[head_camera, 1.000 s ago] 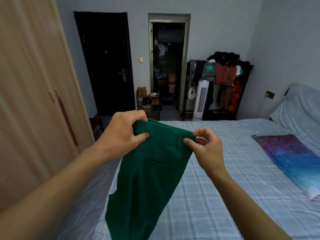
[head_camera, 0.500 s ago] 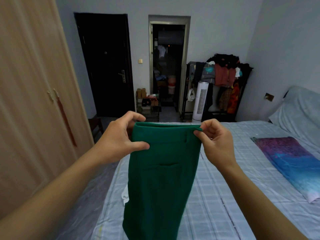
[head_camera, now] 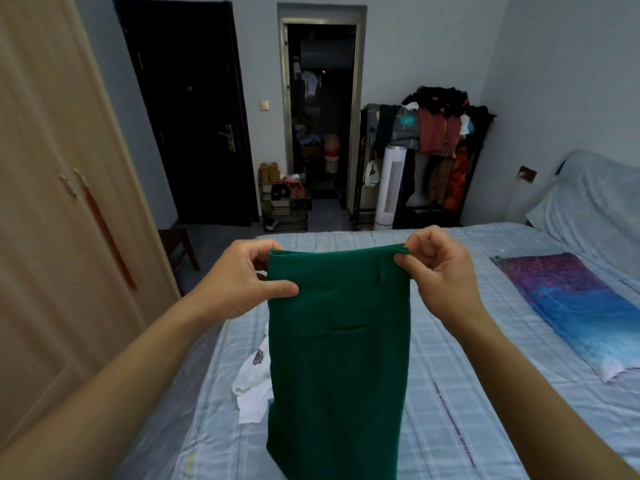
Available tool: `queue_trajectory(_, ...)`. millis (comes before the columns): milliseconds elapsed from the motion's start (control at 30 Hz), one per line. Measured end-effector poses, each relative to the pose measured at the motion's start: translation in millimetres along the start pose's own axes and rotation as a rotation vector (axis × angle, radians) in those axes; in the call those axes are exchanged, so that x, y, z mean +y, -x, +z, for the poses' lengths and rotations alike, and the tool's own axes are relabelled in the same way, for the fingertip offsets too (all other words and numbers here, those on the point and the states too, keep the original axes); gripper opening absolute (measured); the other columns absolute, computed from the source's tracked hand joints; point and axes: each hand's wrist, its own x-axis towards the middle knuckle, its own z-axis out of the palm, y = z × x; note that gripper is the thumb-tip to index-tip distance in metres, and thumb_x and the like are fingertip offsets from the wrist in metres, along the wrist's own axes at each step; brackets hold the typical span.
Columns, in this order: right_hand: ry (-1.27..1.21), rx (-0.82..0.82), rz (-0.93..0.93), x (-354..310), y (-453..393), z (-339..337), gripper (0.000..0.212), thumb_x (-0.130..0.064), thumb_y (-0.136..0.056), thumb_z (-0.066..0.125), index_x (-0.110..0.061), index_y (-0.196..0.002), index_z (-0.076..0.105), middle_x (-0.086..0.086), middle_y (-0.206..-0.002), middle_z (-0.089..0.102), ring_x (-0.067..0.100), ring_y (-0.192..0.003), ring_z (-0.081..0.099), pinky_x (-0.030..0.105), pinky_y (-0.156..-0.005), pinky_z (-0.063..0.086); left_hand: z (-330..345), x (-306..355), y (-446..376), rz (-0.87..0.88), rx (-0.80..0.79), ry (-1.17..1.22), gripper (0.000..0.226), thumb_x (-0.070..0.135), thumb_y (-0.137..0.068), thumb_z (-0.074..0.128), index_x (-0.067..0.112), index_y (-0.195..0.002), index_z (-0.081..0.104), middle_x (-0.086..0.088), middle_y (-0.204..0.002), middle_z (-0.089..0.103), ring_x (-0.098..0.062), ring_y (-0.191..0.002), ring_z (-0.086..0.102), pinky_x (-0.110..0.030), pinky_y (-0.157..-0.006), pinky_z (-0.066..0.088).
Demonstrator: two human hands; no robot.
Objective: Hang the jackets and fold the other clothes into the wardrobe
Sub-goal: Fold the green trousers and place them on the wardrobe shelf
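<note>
A pair of green trousers (head_camera: 337, 362) hangs in front of me over the bed, held up by the waistband with the legs falling straight down. My left hand (head_camera: 242, 278) pinches the left end of the waistband, thumb on the front. My right hand (head_camera: 440, 271) pinches the right end. A back pocket slit and a belt loop show on the cloth. A white garment (head_camera: 252, 386) lies crumpled on the bed behind the trousers, partly hidden by them. The wooden wardrobe (head_camera: 45, 209) stands at my left with its doors shut.
The bed (head_camera: 457, 375) has a pale checked sheet; a purple-blue pillow (head_camera: 571, 306) lies on its right side. A loaded clothes rack (head_camera: 436, 133) and white tower fan (head_camera: 389, 185) stand against the far wall. A small wooden stool (head_camera: 178, 247) sits by the wardrobe.
Both hands have spread apart and pulled the waistband taut and level. The trousers now hang straight, and the white garment shows behind them.
</note>
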Motion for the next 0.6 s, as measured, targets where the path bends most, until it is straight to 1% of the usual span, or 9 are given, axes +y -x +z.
queue_trajectory(67, -0.023, 0.033, 0.05, 15.1, -11.8, 1.3, 0.016, 0.004, -0.089, 0.066, -0.006, -0.099, 0.059, 0.013, -0.083, 0.07, 0.015, -0.076, 0.069, 0.026, -0.067, 0.057, 8.7, -8.7, -20.2, -0.005, 0.038, -0.093, 0.024, 0.003, -0.073, 0.086, 0.007, -0.087, 0.067, -0.006, -0.086, 0.075, -0.025, -0.086, 0.072, -0.044, -0.079, 0.061)
queue_trajectory(133, -0.012, 0.056, 0.117, 33.0, -25.6, 2.6, 0.026, 0.001, -0.089, 0.067, -0.017, -0.108, 0.063, 0.012, -0.088, 0.073, 0.022, -0.082, 0.072, 0.03, -0.071, 0.06, 18.8, -15.8, -40.2, -0.009, 0.073, -0.217, 0.024, 0.009, -0.074, 0.086, 0.013, -0.085, 0.066, -0.002, -0.084, 0.074, -0.017, -0.081, 0.072, -0.041, -0.075, 0.061)
queue_trajectory(200, 0.016, 0.079, 0.166, 47.8, -39.9, 2.0, 0.027, -0.001, -0.089, 0.068, -0.022, -0.104, 0.069, 0.009, -0.089, 0.074, 0.027, -0.087, 0.072, 0.033, -0.075, 0.06, 27.7, -20.8, -58.3, -0.006, 0.122, -0.307, 0.024, 0.014, -0.075, 0.086, 0.017, -0.085, 0.064, 0.0, -0.082, 0.072, -0.014, -0.077, 0.07, -0.036, -0.068, 0.059)
queue_trajectory(267, 0.033, 0.102, 0.169, 54.4, -53.5, 0.5, 0.025, -0.001, -0.088, 0.069, -0.024, -0.097, 0.073, 0.006, -0.089, 0.074, 0.027, -0.087, 0.072, 0.035, -0.076, 0.061, 33.5, -23.8, -75.7, 0.035, 0.166, -0.327, 0.025, 0.014, -0.074, 0.086, 0.018, -0.084, 0.063, 0.001, -0.082, 0.07, -0.014, -0.076, 0.069, -0.033, -0.063, 0.057)
queue_trajectory(367, 0.025, 0.16, 0.099, 48.0, -74.3, -2.3, 0.023, 0.002, -0.088, 0.067, -0.018, -0.098, 0.072, -0.001, -0.085, 0.072, 0.014, -0.082, 0.069, 0.027, -0.076, 0.058, 35.7, -22.8, -101.4, 0.126, 0.236, -0.291, 0.027, 0.012, -0.073, 0.086, 0.016, -0.085, 0.062, -0.001, -0.085, 0.068, -0.018, -0.08, 0.067, -0.042, -0.069, 0.059)
queue_trajectory(433, 0.006, 0.198, 0.039, 39.9, -87.0, -5.0, 0.022, 0.004, -0.088, 0.067, -0.014, -0.101, 0.071, -0.004, -0.085, 0.07, 0.007, -0.08, 0.067, 0.022, -0.077, 0.057, 34.9, -17.7, -116.1, 0.205, 0.292, -0.318, 0.027, 0.013, -0.074, 0.086, 0.014, -0.087, 0.062, -0.002, -0.087, 0.066, -0.02, -0.08, 0.065, -0.044, -0.07, 0.057)
queue_trajectory(500, -0.026, 0.216, -0.019, 34.7, -94.5, -10.9, 0.022, 0.003, -0.088, 0.067, -0.012, -0.103, 0.071, 0.003, -0.091, 0.072, 0.009, -0.081, 0.068, 0.022, -0.077, 0.057, 34.5, -11.5, -125.5, 0.277, 0.337, -0.308, 0.026, 0.014, -0.075, 0.085, 0.013, -0.089, 0.062, -0.002, -0.088, 0.065, -0.022, -0.081, 0.063, -0.043, -0.071, 0.055)
queue_trajectory(600, -0.049, 0.212, -0.118, 32.6, -94.2, -22.1, 0.022, 0.003, -0.089, 0.066, -0.012, -0.104, 0.07, 0.013, -0.098, 0.072, 0.014, -0.083, 0.069, 0.026, -0.08, 0.058, 37.7, -4.6, -124.3, 0.383, 0.361, -0.283, 0.025, 0.012, -0.077, 0.084, 0.01, -0.089, 0.061, -0.003, -0.089, 0.062, -0.02, -0.082, 0.061, -0.034, -0.071, 0.054)
